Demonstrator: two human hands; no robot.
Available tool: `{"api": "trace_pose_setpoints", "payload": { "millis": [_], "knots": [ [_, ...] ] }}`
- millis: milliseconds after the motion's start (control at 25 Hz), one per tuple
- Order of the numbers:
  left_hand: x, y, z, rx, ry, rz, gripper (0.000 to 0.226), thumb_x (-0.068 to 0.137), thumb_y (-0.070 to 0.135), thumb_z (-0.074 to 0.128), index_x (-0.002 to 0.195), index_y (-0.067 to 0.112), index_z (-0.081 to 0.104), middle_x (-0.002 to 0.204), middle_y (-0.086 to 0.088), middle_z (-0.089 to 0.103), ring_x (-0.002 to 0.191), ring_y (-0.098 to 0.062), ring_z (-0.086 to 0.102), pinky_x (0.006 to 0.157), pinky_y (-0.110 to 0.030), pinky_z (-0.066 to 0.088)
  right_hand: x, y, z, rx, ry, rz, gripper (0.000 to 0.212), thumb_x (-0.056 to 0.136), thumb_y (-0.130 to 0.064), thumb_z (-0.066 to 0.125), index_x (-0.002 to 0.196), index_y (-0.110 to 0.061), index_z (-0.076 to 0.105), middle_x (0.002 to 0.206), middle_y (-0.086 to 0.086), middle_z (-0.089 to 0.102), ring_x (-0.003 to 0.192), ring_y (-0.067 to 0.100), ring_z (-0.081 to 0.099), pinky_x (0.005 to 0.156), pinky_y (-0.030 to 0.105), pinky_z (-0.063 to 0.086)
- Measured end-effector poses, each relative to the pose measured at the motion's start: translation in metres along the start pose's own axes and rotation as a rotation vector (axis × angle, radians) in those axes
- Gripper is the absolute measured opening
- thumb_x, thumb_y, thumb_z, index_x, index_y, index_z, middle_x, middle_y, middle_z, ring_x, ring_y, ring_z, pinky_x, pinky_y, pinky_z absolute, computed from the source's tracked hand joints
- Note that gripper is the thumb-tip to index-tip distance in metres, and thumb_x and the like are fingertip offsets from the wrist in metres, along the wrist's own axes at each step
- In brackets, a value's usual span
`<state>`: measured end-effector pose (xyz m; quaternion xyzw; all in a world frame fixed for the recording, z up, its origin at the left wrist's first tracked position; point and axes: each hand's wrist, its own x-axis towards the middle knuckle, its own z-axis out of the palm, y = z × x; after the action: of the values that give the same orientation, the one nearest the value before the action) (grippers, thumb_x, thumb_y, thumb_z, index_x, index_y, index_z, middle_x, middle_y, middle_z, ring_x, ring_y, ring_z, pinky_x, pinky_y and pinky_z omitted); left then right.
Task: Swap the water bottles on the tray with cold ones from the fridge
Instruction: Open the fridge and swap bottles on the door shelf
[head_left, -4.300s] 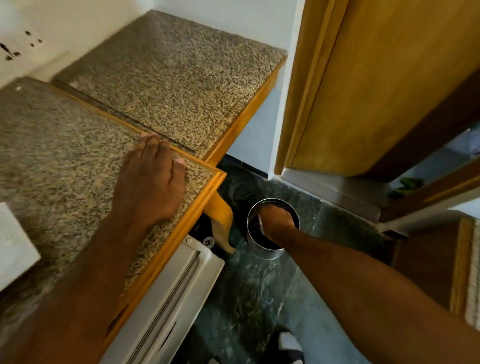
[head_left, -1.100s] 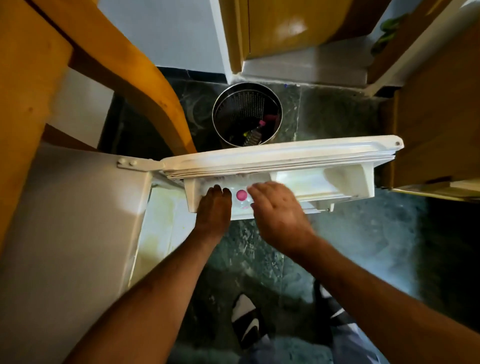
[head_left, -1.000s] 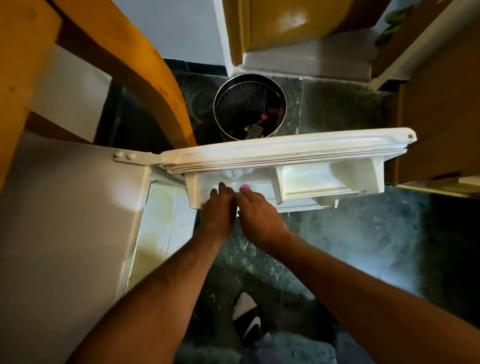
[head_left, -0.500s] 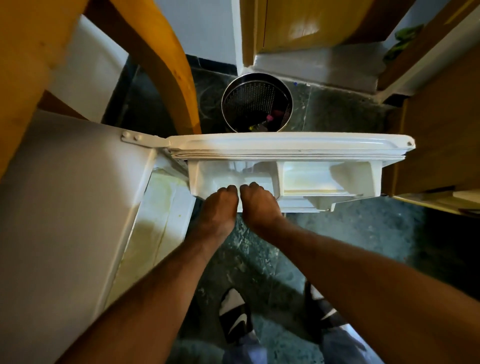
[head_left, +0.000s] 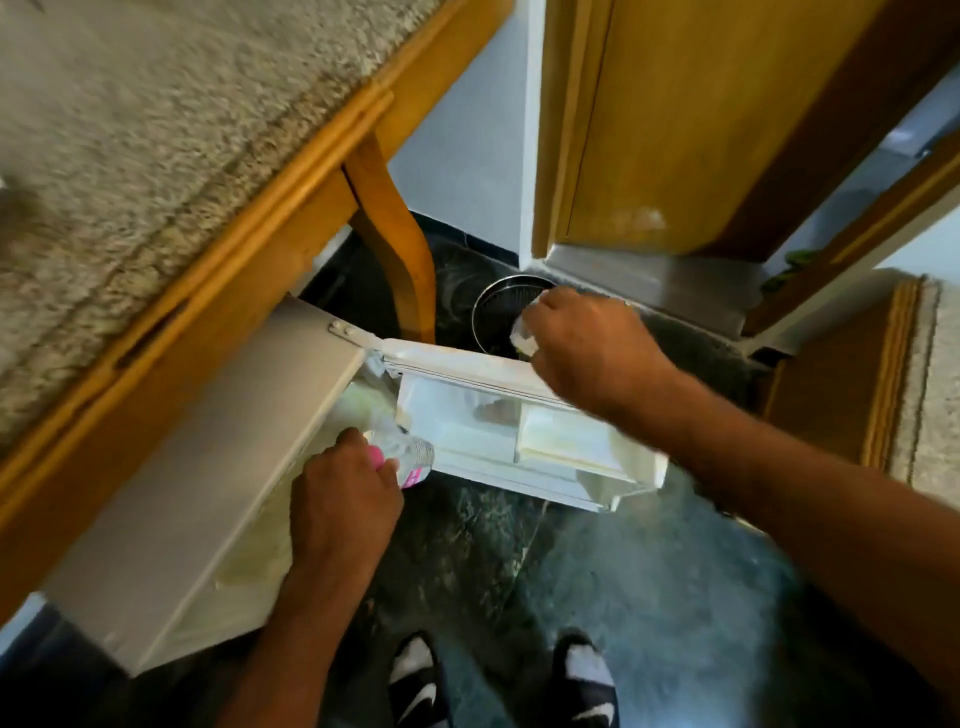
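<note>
two hands (head_left: 343, 501) (head_left: 584, 345), each round a water bottle (head_left: 410, 457) (fridge door (head_left: 519, 415) open)

A single head-worn camera looks steeply down from above, close over the open fridge door (head_left: 524, 415) and the dark floor (head_left: 623, 597). The counter (head_left: 156, 130) fills the upper left, a wooden door (head_left: 701, 130) the upper right, and the person's feet sit at the bottom edge.
</note>
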<state>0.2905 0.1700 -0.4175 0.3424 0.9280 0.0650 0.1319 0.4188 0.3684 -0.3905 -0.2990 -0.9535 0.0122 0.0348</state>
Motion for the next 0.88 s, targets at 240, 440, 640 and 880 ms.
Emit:
{"api": "trace_pose_setpoints", "payload": {
  "millis": [240,440,640,880],
  "knots": [
    [-0.018,-0.014,-0.015,0.017,0.031,-0.140,0.043,0.087,0.035,0.063,0.114,0.002,0.059,0.115,-0.019,0.069,0.100,-0.035,0.068,0.087,-0.043,0.056,0.056,0.044,0.065,-0.520,-0.486,-0.404,0.032,0.100,-0.026,0.043,0.130,-0.022,0.053,0.111,0.007,0.069,0.096,0.029,0.067,0.077,0.034,0.049],
    [-0.045,-0.041,-0.011,-0.010,-0.007,-0.221,0.040,0.086,0.033,0.065,0.113,0.003,0.060,0.113,-0.018,0.070,0.099,-0.032,0.069,0.084,-0.040,0.056,0.051,0.048,0.103,-0.617,-0.695,-0.705,0.062,0.098,-0.008,0.035,0.152,-0.028,0.011,0.124,0.019,0.060,0.103,0.036,0.062,0.087,0.042,0.050],
    [-0.070,-0.059,-0.030,0.002,-0.047,-0.311,0.037,0.087,0.034,0.063,0.109,0.005,0.060,0.108,-0.017,0.070,0.096,-0.030,0.068,0.083,-0.040,0.056,0.017,-0.004,0.130,-0.748,-0.605,-0.909,0.036,0.101,-0.031,0.034,0.113,-0.004,0.055,0.109,0.019,0.065,0.085,0.029,0.060,0.072,0.039,0.047],
    [-0.080,-0.087,-0.065,-0.026,-0.029,-0.412,0.034,0.085,0.030,0.065,0.108,0.006,0.060,0.100,-0.017,0.070,0.084,-0.026,0.067,0.076,-0.040,0.059,-0.008,-0.105,0.137,-0.437,-0.655,-0.921,0.020,0.093,-0.011,0.052,0.110,-0.005,0.061,0.118,0.014,0.063,0.110,0.032,0.060,0.088,0.043,0.052]
  ]
}}
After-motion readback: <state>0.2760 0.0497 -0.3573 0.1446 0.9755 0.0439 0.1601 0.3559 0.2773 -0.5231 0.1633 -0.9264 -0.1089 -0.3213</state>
